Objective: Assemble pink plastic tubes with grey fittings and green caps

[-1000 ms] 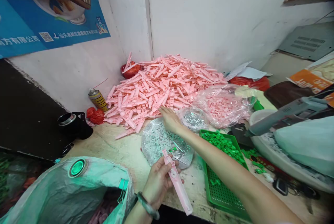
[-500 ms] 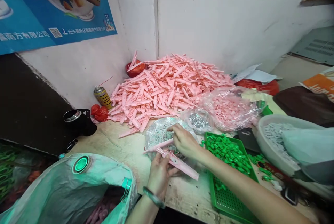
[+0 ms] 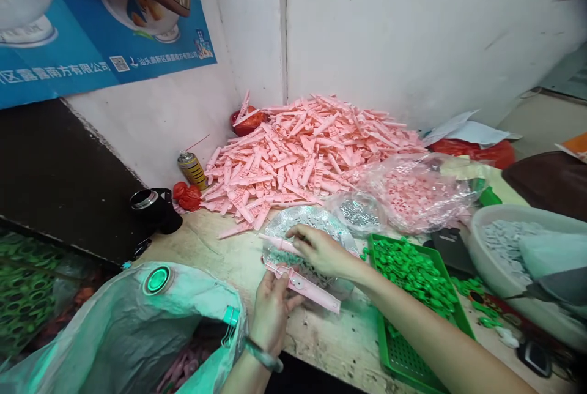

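Note:
My left hand (image 3: 273,301) is closed round a long pink plastic shell half (image 3: 316,293), whose hollow inner side faces up with small fittings in it. My right hand (image 3: 323,252) pinches a second, slim pink plastic piece (image 3: 277,243) by one end; its narrow tip points left. A gap separates the two pieces. Beneath the right hand lies a clear bag of small pale parts (image 3: 302,218), partly hidden by the hand and its piece. Behind the hands rises a large heap of similar pink plastic pieces (image 3: 293,155).
A green tray (image 3: 383,351) of small green parts stands right of my right hand. Clear bags hold metal pins (image 3: 360,213) and small pink parts (image 3: 415,192). A white bowl (image 3: 477,247) stands at far right. An open sack (image 3: 114,314), black flask (image 3: 158,213) and spray can (image 3: 191,169) are left.
The slim piece in my right hand has swung so its tip points up-left, and it has come apart from the left hand's shell half. My view has turned slightly left.

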`<control>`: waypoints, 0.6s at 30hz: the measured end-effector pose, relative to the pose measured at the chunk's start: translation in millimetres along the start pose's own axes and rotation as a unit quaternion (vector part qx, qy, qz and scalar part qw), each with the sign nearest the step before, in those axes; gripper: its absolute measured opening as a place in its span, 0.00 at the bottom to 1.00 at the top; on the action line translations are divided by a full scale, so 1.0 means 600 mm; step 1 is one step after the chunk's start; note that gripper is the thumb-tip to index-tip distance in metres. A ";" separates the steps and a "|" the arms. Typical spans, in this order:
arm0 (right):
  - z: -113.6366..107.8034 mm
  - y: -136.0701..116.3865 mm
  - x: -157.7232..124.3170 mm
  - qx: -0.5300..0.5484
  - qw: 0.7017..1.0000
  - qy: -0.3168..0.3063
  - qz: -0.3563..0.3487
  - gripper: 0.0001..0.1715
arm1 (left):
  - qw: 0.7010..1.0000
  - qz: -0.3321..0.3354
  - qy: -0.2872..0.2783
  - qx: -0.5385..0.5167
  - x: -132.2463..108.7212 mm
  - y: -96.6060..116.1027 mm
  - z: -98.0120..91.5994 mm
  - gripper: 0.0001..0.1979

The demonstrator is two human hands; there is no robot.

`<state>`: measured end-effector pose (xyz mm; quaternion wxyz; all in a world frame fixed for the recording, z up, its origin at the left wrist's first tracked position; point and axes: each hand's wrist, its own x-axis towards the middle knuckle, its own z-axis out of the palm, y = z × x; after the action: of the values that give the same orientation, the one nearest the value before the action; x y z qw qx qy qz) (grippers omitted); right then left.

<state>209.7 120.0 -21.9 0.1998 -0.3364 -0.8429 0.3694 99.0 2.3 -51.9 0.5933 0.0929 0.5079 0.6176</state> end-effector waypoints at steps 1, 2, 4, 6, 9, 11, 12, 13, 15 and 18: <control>-0.003 0.000 -0.014 0.049 0.999 0.000 0.012 0.14 | 1.000 0.013 0.008 -0.001 0.003 0.001 -0.001 0.21; -0.004 0.000 -0.029 0.091 0.996 -0.001 0.021 0.14 | 1.000 0.026 0.011 -0.003 0.005 0.000 -0.001 0.22; -0.001 0.001 -0.062 0.106 0.994 0.008 0.029 0.15 | 0.999 0.040 0.000 -0.006 0.008 -0.003 0.005 0.24; 0.007 0.001 -0.094 0.046 0.997 0.048 0.029 0.16 | 0.999 0.038 -0.022 0.000 0.007 -0.009 0.016 0.23; 0.020 0.003 -0.129 -0.039 0.991 0.122 0.026 0.12 | 0.998 0.028 -0.061 0.020 -0.001 -0.022 0.036 0.21; 0.025 0.005 -0.145 -0.058 0.982 0.176 0.037 0.11 | 0.996 0.023 -0.081 0.028 -0.005 -0.030 0.048 0.20; 0.027 0.005 -0.152 -0.064 0.976 0.202 0.040 0.12 | 0.996 0.021 -0.086 0.030 -0.006 -0.034 0.052 0.20; 0.027 0.005 -0.158 -0.071 0.971 0.224 0.038 0.12 | 0.996 0.019 -0.086 0.028 -0.007 -0.038 0.055 0.19; 0.030 0.003 -0.169 -0.083 0.965 0.249 0.020 0.14 | 0.996 0.016 -0.081 0.016 -0.007 -0.046 0.059 0.16; 0.036 -0.001 -0.181 -0.097 0.962 0.256 0.000 0.15 | 0.997 0.016 -0.082 0.001 -0.006 -0.054 0.059 0.11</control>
<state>272.1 31.7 -45.4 0.3754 -0.4372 -0.7954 0.1878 146.3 10.6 -57.5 0.6227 0.1518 0.4568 0.6169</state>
